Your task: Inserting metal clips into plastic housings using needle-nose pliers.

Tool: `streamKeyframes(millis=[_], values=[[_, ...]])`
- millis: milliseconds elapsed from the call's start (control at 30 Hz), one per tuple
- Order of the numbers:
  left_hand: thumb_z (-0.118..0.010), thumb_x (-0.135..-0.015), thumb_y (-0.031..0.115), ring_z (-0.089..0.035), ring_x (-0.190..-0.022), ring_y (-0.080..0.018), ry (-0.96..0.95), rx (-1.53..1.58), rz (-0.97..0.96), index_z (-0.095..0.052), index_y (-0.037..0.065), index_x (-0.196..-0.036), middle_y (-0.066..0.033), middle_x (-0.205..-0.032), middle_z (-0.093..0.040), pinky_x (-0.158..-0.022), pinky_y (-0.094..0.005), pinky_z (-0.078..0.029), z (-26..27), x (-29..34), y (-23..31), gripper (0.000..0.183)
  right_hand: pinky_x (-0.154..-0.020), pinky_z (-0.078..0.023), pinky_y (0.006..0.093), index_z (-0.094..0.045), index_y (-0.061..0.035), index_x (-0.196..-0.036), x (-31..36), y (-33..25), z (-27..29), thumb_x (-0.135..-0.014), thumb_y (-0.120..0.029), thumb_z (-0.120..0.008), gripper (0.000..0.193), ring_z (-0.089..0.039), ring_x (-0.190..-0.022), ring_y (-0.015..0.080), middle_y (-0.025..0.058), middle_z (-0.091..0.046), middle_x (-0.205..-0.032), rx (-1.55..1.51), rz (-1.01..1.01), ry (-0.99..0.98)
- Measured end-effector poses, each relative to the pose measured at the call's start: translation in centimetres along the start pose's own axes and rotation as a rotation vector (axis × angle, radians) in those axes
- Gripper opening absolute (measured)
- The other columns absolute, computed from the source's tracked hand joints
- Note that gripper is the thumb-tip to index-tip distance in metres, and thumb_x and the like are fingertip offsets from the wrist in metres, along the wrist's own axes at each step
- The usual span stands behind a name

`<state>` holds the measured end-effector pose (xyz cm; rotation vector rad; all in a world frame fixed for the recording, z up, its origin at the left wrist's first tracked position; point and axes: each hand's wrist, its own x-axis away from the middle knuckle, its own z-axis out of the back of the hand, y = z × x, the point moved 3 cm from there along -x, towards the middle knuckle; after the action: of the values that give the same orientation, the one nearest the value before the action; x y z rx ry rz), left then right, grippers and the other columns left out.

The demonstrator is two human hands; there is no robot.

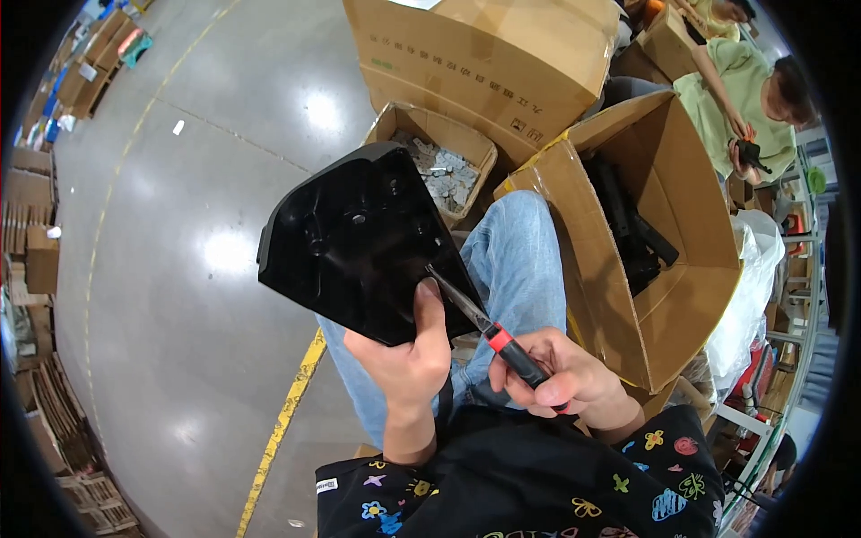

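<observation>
My left hand [408, 354] grips the near corner of a large black moulded plastic part [354, 238], holding it up over my lap with its ribbed inner side facing me. My right hand [556, 377] is closed around the red-and-black handle of a screwdriver [480, 321]. The metal shaft runs up and left, and its tip touches the plastic part near my left thumb.
A small open carton of silvery metal bits [444, 170] stands just beyond the part. An open cardboard box [664, 260] holding black parts sits at my right knee. A big closed carton [484, 54] is behind. Another person in a light green top [744, 99] works at the far right. A yellow floor line [282, 421] runs lower left.
</observation>
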<state>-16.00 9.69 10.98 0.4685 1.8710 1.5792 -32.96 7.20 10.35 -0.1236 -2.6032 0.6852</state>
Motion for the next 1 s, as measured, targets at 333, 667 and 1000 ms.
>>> streamKeyframes(millis=[333,667,1000], values=[[-0.060,-0.072,-0.009,-0.060,-0.070,-0.0150,0.027,-0.035,-0.121,-0.053,-0.006,-0.106,-0.0097,-0.090,-0.061,-0.067,-0.0256,-0.049,0.3,0.2,-0.8,0.035,-0.044,-0.054,0.0270,-0.027,0.0054,-0.132,-0.8,1.0,-1.8,-0.083,-0.007,-0.061,0.061,-0.065,-0.065,0.0253,0.0239,-0.054,-0.105,-0.764,0.083,-0.457],[-0.060,-0.073,-0.007,-0.060,-0.068,-0.0156,0.049,0.035,-0.110,-0.060,-0.005,-0.092,-0.0090,-0.081,-0.062,-0.064,-0.0257,-0.047,-0.2,-0.6,-0.1,0.019,-0.030,-0.031,0.0214,-0.030,0.0075,-0.133,-1.3,0.5,-3.0,-0.089,-0.015,-0.052,0.054,-0.040,-0.037,0.0100,0.0077,-0.048,-0.071,-0.627,0.061,-0.150],[-0.056,-0.080,-0.007,-0.058,-0.071,-0.0136,0.024,-0.169,-0.094,-0.060,-0.005,-0.093,-0.0074,-0.082,-0.062,-0.066,-0.0244,-0.045,-0.2,0.1,0.2,0.014,-0.037,-0.029,0.0216,-0.045,0.0050,-0.122,-0.8,-0.4,-3.6,-0.090,-0.003,-0.053,0.034,-0.042,-0.044,0.0071,0.0098,-0.055,-0.070,0.032,0.162,0.252]])
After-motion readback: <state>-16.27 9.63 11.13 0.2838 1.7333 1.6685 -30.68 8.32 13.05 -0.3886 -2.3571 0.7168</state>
